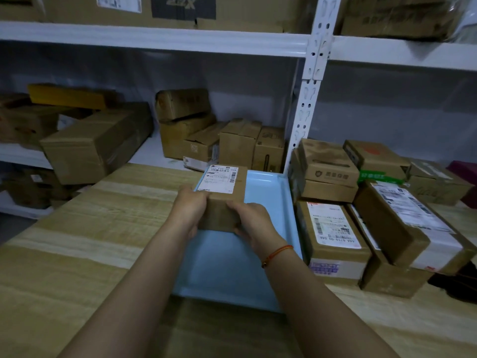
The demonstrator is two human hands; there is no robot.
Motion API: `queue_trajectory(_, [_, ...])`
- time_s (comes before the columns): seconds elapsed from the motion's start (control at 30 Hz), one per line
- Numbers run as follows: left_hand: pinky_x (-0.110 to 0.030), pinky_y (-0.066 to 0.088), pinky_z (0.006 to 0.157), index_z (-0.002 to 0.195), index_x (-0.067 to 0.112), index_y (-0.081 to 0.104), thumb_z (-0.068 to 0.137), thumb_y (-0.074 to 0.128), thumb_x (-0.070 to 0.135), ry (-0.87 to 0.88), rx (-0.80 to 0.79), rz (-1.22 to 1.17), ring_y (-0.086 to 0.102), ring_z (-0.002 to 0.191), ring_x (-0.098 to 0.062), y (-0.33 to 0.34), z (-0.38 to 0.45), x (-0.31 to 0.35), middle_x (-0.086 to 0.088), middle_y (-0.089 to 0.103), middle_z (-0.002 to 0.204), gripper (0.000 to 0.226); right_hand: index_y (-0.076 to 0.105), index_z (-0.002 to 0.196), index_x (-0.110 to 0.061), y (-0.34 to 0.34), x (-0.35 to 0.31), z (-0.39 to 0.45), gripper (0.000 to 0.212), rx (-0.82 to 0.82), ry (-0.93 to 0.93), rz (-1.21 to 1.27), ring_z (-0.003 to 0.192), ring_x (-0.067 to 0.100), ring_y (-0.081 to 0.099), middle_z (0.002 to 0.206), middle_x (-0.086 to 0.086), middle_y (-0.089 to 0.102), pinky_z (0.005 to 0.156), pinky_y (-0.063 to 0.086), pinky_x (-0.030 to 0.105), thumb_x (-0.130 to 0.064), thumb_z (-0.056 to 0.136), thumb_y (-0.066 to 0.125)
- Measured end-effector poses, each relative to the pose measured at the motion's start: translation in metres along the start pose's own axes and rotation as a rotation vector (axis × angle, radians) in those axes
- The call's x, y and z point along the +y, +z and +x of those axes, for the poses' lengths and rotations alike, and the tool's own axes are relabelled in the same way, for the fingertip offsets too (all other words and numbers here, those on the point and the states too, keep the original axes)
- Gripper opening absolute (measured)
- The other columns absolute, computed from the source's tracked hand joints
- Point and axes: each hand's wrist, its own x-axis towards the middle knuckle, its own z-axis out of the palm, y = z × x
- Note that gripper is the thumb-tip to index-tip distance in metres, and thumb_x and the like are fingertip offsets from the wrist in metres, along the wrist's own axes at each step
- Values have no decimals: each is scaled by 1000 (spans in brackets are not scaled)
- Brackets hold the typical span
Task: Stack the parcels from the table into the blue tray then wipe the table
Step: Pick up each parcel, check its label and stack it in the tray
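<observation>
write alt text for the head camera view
Both hands, left hand and right hand, grip a labelled cardboard parcel over a blue tray on a wooden table. More parcels sit to its right.

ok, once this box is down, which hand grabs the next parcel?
Right. The remaining parcels are piled on the table right of the blue tray, beside the right hand. The left hand would cross over the held box.

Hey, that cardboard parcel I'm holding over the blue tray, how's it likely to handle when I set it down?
The parcel looks stiff: its edges stay square under the left hand and right hand. It is probably fairly light, though weight can't be seen. Its flat faces should sit steady in the blue tray, not roll.
</observation>
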Motion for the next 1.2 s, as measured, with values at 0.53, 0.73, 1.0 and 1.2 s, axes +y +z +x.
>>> queue_trajectory(0.53, [-32, 45, 81, 122, 15, 54, 88, 45, 4, 125, 10, 142, 55, 101, -24, 3, 52, -7, -10, 60, 117, 36, 59, 126, -10, 16, -16, 41, 35, 163, -167, -439, 116, 30, 58, 128, 11, 62, 99, 48, 38, -14, 92, 57])
queue_trajectory(0.73, [-27, 36, 84, 142, 8, 34, 89, 51, 2, 148, 57, 169, 48, 109, -25, 10, 55, -12, -13, 49, 130, 56, 57, 123, -7, 16, -12, 39, 34, 109, -164, -436, 115, 32, 57, 124, 14, 61, 94, 47, 35, -3, 90, 49])
queue_trajectory(1.0, [-35, 39, 71, 74, 12, 44, 79, 49, -6, 155, 138, 189, 48, 83, -22, 18, 57, -18, -10, 50, 82, 19, 49, 131, -15, 9, -11, 28, 42, -48, -168, -426, 113, 27, 57, 126, 9, 60, 88, 47, 33, -10, 91, 55])
queue_trajectory(1.2, [-28, 40, 72, 68, 16, 60, 78, 52, 5, 132, 36, 325, 54, 82, -22, 24, 52, -22, -9, 62, 88, 17, 41, 139, -14, -5, -18, 10, 49, -80, -192, -439, 121, 27, 53, 131, 11, 55, 88, 42, 30, -10, 92, 55])
